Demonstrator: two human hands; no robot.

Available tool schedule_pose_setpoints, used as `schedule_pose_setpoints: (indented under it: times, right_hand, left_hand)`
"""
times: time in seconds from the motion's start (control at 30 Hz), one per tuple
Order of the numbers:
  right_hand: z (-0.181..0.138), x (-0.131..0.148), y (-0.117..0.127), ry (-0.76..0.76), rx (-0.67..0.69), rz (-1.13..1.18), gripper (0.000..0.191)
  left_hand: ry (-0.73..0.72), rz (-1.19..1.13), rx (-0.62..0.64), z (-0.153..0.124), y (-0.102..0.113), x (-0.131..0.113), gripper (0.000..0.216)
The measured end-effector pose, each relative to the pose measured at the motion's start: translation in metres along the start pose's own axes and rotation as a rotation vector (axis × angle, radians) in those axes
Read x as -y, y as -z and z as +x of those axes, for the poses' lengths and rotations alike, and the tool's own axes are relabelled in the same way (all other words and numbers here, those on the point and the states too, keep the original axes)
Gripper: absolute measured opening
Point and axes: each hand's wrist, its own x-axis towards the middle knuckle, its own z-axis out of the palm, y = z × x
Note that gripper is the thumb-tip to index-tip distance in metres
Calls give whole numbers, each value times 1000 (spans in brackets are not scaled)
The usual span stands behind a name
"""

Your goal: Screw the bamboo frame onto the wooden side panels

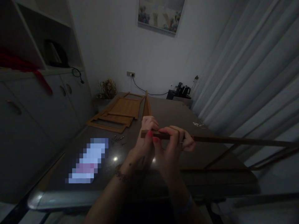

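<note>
A long wooden frame with crosspieces extends to the right above the table. My left hand is closed around the frame's near-left end, thumb on its front edge. My right hand is wrapped over the same bar, just to the right. Its thumb and index finger pinch close to my left thumb; whether a small part is between them I cannot make out. Beyond my left hand, a narrow wooden board stands on edge, pointing away. My left hand hides where it meets the frame, if it does.
Flat wooden panels lie on the dark table at the far left. Several screws are scattered nearby, beside a bright pixelated rectangle. Small white bits lie at the right edge. A kettle stands behind; cabinets flank the left.
</note>
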Motion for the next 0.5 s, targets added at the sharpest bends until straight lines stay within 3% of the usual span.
schedule_pose_setpoints:
  times: [0.33,0.5]
  right_hand:
    - [13,-7,7,180,41,-154,35]
    - [14,-10,9,180,50,-141,36]
  left_hand:
    - [36,-5,18,-3,6,5,54]
    - [42,14,17,-1,6,0,57]
